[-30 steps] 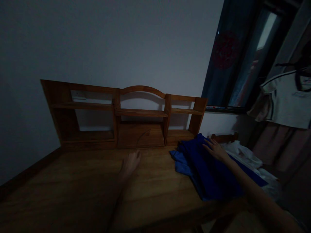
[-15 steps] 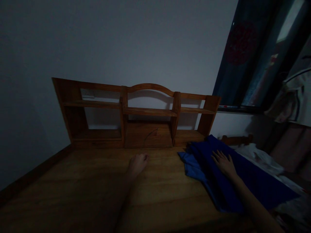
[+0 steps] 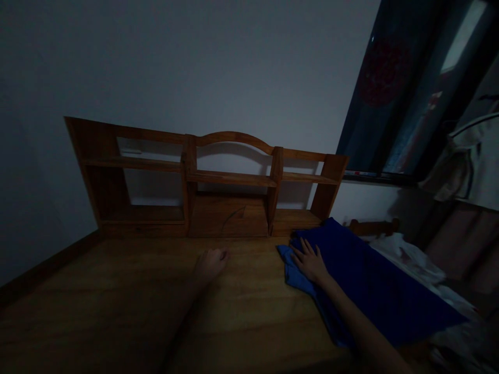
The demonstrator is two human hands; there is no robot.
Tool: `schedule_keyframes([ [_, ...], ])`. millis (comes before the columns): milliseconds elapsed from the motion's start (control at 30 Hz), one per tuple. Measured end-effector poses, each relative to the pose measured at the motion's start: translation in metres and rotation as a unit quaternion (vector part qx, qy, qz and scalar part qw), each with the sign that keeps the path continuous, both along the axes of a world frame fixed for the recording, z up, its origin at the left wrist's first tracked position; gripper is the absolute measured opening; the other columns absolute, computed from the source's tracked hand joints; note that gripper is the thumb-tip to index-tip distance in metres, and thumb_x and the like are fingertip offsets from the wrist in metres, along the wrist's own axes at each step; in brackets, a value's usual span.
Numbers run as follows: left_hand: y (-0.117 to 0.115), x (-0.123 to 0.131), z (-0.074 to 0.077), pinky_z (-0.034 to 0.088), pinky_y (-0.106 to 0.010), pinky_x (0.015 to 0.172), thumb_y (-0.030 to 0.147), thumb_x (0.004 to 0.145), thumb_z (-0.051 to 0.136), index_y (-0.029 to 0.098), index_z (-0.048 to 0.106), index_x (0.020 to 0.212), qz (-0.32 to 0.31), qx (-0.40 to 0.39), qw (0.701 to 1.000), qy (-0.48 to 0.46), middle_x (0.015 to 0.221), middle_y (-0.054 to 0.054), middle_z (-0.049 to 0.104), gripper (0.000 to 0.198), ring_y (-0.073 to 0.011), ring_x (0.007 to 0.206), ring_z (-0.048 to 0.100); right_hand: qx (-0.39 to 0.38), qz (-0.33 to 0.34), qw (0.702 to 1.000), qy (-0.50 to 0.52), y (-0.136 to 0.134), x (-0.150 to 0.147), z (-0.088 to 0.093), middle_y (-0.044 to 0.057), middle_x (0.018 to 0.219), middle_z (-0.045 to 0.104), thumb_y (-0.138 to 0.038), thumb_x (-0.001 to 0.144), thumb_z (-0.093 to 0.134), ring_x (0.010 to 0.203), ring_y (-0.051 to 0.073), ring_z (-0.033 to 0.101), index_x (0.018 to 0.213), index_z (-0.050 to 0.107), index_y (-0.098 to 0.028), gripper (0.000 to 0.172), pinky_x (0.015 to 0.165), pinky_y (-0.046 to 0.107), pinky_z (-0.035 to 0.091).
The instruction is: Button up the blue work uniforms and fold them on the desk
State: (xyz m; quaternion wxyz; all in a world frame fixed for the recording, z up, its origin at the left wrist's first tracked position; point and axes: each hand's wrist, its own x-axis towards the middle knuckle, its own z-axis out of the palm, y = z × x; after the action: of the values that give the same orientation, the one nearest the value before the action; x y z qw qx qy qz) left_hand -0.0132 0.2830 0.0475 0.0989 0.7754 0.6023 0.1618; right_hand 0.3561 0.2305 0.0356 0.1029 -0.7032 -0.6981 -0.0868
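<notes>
A dark blue cloth (image 3: 374, 285), perhaps a garment, lies spread over the right side of the wooden desk and hangs past its edge. Lighter blue fabric (image 3: 297, 276) shows along its left border. My right hand (image 3: 312, 264) lies flat on the cloth near that border, fingers spread and holding nothing. On the bare wood left of the cloth, my left hand (image 3: 210, 265) rests with its fingers curled into a loose fist. Nothing shows in it, and it is apart from the cloth.
A low wooden shelf unit (image 3: 230, 179) stands along the back of the desk (image 3: 249, 311), against the wall. To the right are white bags or bedding (image 3: 405, 254), a window with a dark curtain (image 3: 384, 78) and a hanging white garment (image 3: 481, 150).
My right hand has slid left across the dark blue cloth, toward its lighter border. My left hand keeps its place on the desk. The whole view has shifted slightly.
</notes>
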Motion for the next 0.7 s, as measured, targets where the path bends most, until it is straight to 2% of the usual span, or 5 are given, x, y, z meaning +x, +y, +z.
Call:
schedule_keyframes([
  [100,0.0,-0.001,-0.001,0.043,-0.023,0.073,0.035,0.09,0.038,0.022,0.066,0.1,-0.006,0.0,1.0,-0.004,0.09,-0.008,0.07,0.033,-0.018,0.085,0.064,0.016,0.011,1.0,-0.008,-0.002,-0.002,-0.011,0.004,0.151,0.018,-0.058,0.091,0.02,0.138,0.025,0.014,0.141,0.028,-0.035,0.055,0.108,0.053,0.008],
  [233,-0.001,-0.002,-0.001,0.043,-0.022,0.07,0.035,0.089,0.039,0.022,0.067,0.098,-0.013,0.001,1.0,-0.012,0.09,-0.007,0.07,0.032,-0.0177,0.084,0.064,0.041,0.027,0.999,0.004,-0.003,0.005,-0.01,0.005,0.148,0.027,-0.056,0.092,0.018,0.137,0.021,0.02,0.145,0.011,-0.031,0.059,0.108,0.051,0.014],
  [533,-0.002,-0.003,-0.002,0.041,-0.022,0.068,0.035,0.088,0.041,0.021,0.068,0.096,-0.021,0.006,0.999,-0.043,0.086,-0.007,0.069,0.031,-0.0176,0.08,0.063,0.037,0.111,0.993,0.004,-0.004,0.001,-0.006,0.006,0.14,0.041,-0.049,0.094,0.022,0.135,0.02,0.027,0.136,0.041,-0.022,0.053,0.111,0.043,0.018],
  [633,-0.002,-0.004,-0.002,0.041,-0.022,0.067,0.035,0.088,0.042,0.021,0.067,0.097,-0.021,0.0,0.999,-0.048,0.085,-0.006,0.069,0.03,-0.0171,0.079,0.063,0.057,0.135,0.989,0.01,-0.006,-0.002,-0.002,0.006,0.141,0.039,-0.048,0.094,0.022,0.134,0.018,0.029,0.138,0.038,-0.022,0.053,0.111,0.041,0.019],
  [700,-0.003,-0.004,-0.001,0.041,-0.022,0.066,0.034,0.088,0.042,0.021,0.067,0.097,-0.022,-0.002,0.999,-0.048,0.085,-0.006,0.069,0.029,-0.0169,0.078,0.063,0.092,0.115,0.989,0.015,-0.006,-0.001,-0.001,0.007,0.145,0.032,-0.049,0.094,0.021,0.136,0.018,0.025,0.142,0.031,-0.019,0.057,0.112,0.04,0.017],
])
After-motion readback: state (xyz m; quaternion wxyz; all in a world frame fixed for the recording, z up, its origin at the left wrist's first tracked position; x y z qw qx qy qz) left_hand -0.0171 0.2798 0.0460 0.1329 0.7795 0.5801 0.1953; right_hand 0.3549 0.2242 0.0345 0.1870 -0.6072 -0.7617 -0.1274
